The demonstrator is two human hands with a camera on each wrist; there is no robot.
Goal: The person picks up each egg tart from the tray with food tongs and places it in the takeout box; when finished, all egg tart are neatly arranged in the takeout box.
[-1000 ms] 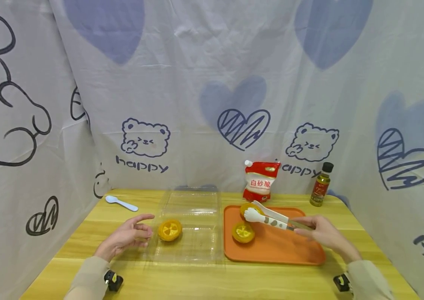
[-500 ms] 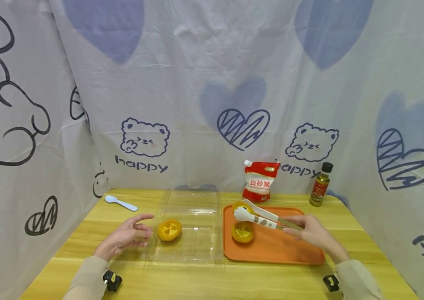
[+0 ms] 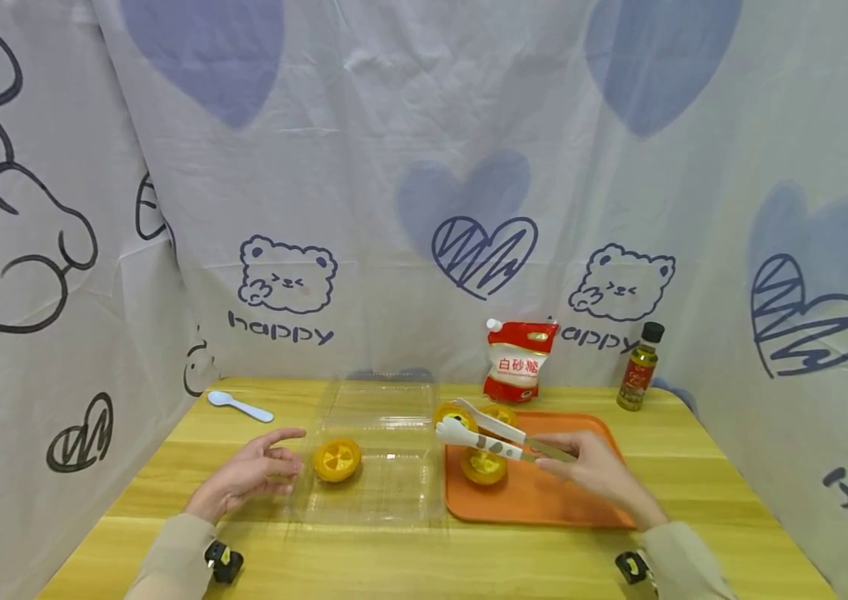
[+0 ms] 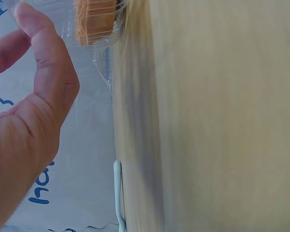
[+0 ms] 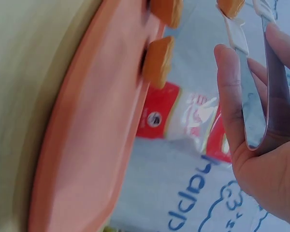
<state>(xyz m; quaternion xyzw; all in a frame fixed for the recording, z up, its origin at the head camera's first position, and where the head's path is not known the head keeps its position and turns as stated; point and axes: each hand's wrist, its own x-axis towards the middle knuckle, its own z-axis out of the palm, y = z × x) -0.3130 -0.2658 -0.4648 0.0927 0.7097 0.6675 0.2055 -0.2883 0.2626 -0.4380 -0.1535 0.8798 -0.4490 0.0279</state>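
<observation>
My right hand [image 3: 589, 467] holds food tongs [image 3: 499, 442] with white paw-shaped tips. Pinched between those tips is an egg tart [image 5: 230, 7], raised above the left edge of the orange tray [image 3: 566, 492]. Two more tarts lie on the tray: one at the back [image 3: 502, 413], and a nearer tart [image 3: 486, 469] partly behind the tongs. A clear hinged plastic box [image 3: 394, 500] stands open left of the tray, with one tart [image 3: 336, 461] in its left part. My left hand [image 3: 251, 473] is beside the box's left edge, fingers loosely bent; whether it touches the box I cannot tell.
Behind the tray stands a red and white sugar pouch [image 3: 516, 362]. An oil bottle [image 3: 640, 367] with a black cap is at the back right. A pale spoon [image 3: 240, 406] lies at the back left. Printed cloth surrounds the wooden table [image 3: 364, 567].
My right hand has moved left with the tongs and the gripped tart, from over the tray's back part to its left edge, uncovering the back tart. The left hand has stayed in place.
</observation>
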